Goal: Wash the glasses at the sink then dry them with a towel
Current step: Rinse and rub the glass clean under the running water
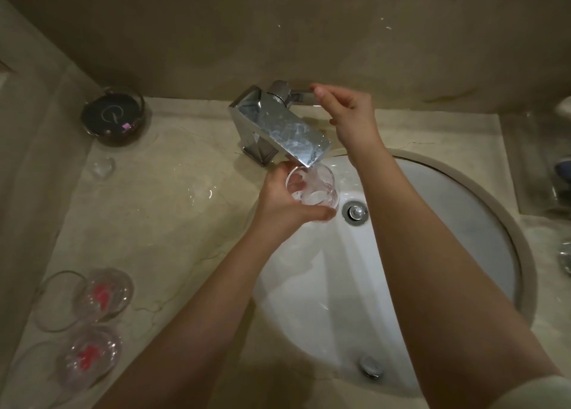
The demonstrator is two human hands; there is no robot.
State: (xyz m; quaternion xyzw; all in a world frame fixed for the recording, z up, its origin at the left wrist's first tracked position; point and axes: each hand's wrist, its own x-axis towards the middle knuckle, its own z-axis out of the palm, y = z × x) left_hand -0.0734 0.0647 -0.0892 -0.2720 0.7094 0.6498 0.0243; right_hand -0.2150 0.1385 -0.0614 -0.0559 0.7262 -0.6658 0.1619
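white sink (432, 192), chrome faucet (278, 124), red-marked glasses (102, 294)

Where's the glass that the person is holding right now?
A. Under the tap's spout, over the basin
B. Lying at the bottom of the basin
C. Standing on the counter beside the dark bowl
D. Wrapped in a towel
A: the left hand grips the glass just below the tap's spout, above the white basin.

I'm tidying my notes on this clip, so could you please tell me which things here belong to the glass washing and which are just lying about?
Part of the job:
- glass in left hand
- faucet
- lever under right hand
- sink
- two waiting glasses

Lying about:
- dark dish
- countertop
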